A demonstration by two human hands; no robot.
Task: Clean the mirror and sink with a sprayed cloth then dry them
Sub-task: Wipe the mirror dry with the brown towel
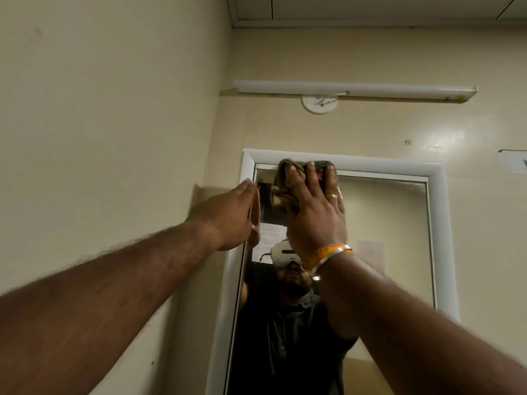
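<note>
Cloth [288,183], bunched, pressed by right hand [316,212] on upright mirror [385,238].

The right hand [316,212] presses a bunched brown cloth [285,183] flat against the mirror [385,238] near its top left corner, with its fingers [312,178] spread and fairly straight over the fabric. One finger bears a gold ring [331,196], and orange and silver bracelets [330,256] circle the wrist. The left hand [232,215] rests with straight fingers on the white frame [436,223] at the mirror's left edge, just beside the cloth. The glass reflects a person in dark clothing wearing a white headset [281,253]. Above the mirror, a white tube light [353,91] is fixed to the cream wall [114,124].
</note>
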